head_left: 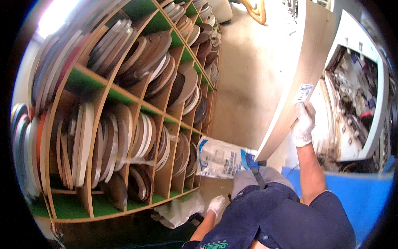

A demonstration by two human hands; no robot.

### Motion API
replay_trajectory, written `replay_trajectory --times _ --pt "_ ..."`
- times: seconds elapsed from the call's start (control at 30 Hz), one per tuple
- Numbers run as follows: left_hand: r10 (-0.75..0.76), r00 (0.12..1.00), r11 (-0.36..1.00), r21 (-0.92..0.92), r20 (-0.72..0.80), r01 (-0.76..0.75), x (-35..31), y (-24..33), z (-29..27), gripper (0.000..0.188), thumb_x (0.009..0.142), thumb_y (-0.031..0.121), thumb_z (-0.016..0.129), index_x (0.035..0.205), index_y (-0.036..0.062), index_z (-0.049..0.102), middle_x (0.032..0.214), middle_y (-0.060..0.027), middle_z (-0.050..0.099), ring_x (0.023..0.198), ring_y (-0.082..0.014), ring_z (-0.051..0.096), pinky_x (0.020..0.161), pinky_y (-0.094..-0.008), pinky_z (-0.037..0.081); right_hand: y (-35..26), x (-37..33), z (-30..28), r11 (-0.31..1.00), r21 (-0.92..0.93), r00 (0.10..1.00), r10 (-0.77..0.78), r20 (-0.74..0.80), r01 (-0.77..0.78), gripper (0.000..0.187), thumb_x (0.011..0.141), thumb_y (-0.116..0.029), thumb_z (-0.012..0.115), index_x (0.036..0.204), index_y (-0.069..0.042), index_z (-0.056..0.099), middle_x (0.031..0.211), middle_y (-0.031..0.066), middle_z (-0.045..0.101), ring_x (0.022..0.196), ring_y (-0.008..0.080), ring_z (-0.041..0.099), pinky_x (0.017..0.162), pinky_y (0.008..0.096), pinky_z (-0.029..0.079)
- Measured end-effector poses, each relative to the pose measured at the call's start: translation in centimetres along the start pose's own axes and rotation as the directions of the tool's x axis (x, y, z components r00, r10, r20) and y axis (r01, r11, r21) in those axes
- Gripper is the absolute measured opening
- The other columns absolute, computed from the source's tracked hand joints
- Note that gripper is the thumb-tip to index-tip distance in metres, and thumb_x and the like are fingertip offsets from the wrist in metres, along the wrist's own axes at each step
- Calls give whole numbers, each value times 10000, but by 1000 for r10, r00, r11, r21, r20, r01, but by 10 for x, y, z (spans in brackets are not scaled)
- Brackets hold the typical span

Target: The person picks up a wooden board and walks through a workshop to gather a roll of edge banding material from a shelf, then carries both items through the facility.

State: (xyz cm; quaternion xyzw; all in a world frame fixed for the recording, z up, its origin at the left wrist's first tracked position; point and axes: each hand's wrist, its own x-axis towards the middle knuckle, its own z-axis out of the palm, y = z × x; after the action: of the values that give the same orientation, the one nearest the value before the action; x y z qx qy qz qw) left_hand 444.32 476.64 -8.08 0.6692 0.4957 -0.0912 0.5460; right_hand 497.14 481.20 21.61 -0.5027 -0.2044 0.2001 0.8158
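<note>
My right hand [304,124], in a white work glove, is closed on the edge of a long light wood-grain board [296,74]. The board stands tilted on edge, its lower corner near my legs, its far end reaching to the top of the view. A white printed label [304,92] is stuck to it just above my fingers. My left hand [217,204], also gloved in white, hangs low at my side with nothing seen in it, its fingers loosely apart. Closest to it are a crumpled clear plastic bag [182,209] and the shelf's lower edge.
On the left, a wooden rack [145,103] with green-lined compartments holds many rolls of edge banding. A white printed sack [219,159] lies between rack and my feet. To the right is a machine [352,95] with an open, dusty housing and a blue panel [348,195]. Yellow hose [255,12] lies far ahead.
</note>
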Motion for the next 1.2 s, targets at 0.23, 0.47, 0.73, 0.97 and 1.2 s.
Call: replay_trajectory --times 0.23,0.47,0.73,0.97,1.2 --pt "120 991 916 391 -61 -88 124 154 -75 399 925 327 475 1138 44 657 1140 -205 658 1098 -387 597 945 -433 467 10 167 -7 986 159 999 -54 -6 54 211 848 -156 642 994 -5 628 856 -14 579 805 93 508 737 265 404" --pt "-104 986 927 347 -128 143 346 202 -164 499 905 431 426 1040 34 696 1139 -237 652 1072 -405 604 931 -479 463 34 312 -68 976 -191 978 -133 -159 102 438 881 -298 631 1162 32 567 1017 48 603 930 159 554 803 308 446" --pt "189 892 938 343 -410 -41 545 520 -366 272 891 235 478 983 -5 570 1071 -226 639 1012 -374 615 861 -459 476 66 482 -53 883 -466 998 37 -45 -54 463 920 -206 646 1283 53 520 1114 69 618 1004 148 566 881 288 451" --pt "237 693 966 239 -681 -95 627 765 -517 471 879 286 528 1260 15 579 1060 -190 662 961 -315 623 899 -379 460 152 632 -43 783 -530 941 322 -99 -324 398 901 -129 631 1248 55 564 1127 67 619 1018 145 562 882 275 456" --pt "338 434 889 434 -835 143 680 822 -608 701 847 362 606 1437 28 425 1395 -257 489 1274 -400 475 1072 -432 380 208 787 60 811 -479 909 412 61 -336 341 926 -141 585 1213 43 596 1092 65 642 963 122 585 848 281 488"
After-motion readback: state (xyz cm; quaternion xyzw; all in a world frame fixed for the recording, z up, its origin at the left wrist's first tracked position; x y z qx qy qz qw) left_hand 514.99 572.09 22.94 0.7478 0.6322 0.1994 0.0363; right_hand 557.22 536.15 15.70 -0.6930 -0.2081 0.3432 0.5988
